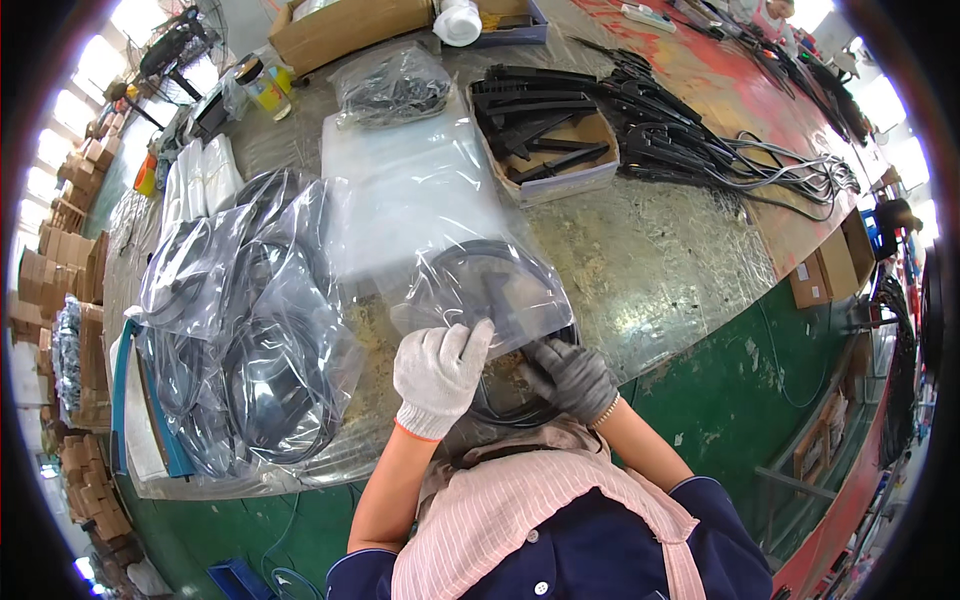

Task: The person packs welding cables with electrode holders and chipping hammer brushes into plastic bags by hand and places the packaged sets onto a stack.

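Note:
My left hand (438,375), in a white knit glove, is closed on the open edge of a clear plastic bag (535,305) near the table's front edge. A coil of black cable (515,415) lies partly inside this bag, its near part still outside against my apron. At the coil's right side, my right hand (578,380), in a dark grey glove, has its fingers curled round the cable; its fingertips are partly hidden under the bag. A stack of flat clear bags (415,190) lies just beyond.
Bagged black coils (270,350) are heaped at the left. Beyond the flat bags sit a bag of small dark parts (395,85) and a box of black plastic parts (565,185). Black parts with grey cables (660,125) spread to the right. A blue-edged holder (125,400) stands at the left edge.

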A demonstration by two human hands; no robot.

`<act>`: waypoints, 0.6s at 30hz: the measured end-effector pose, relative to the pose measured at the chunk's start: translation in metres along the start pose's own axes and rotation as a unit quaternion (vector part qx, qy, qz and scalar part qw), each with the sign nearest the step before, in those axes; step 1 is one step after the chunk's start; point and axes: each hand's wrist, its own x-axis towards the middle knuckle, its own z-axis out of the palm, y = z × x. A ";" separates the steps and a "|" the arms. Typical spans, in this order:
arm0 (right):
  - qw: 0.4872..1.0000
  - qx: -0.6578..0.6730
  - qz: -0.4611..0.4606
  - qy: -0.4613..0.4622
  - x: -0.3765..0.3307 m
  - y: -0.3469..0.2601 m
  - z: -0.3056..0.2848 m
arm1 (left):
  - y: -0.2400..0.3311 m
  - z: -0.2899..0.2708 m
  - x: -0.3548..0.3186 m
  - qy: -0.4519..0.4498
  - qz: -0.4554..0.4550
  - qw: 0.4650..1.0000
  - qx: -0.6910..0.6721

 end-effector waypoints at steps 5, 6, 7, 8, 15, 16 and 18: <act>0.973 -0.081 -0.008 0.215 -0.009 0.045 0.028 | -0.007 -0.017 -0.040 -0.040 -0.058 0.997 0.003; 0.975 -0.076 0.026 0.207 -0.008 0.048 0.025 | -0.007 -0.018 -0.057 -0.078 -0.112 0.989 0.053; 0.976 -0.072 0.026 0.203 0.001 0.039 0.016 | -0.008 -0.022 -0.066 -0.120 -0.167 0.973 0.102; 0.981 -0.072 0.067 0.166 0.013 0.031 0.005 | -0.012 -0.024 -0.071 -0.175 -0.175 0.967 0.055; 0.974 -0.224 -0.028 -0.027 0.014 0.073 -0.006 | 0.001 -0.030 -0.060 -0.328 -0.205 0.922 0.000; 0.978 -0.190 0.000 -0.088 0.002 0.064 -0.015 | 0.002 -0.037 -0.070 -0.294 -0.177 0.938 -0.047; 0.982 -0.169 -0.078 -0.011 -0.052 0.067 0.005 | 0.012 -0.053 -0.088 -0.411 -0.148 0.888 -0.146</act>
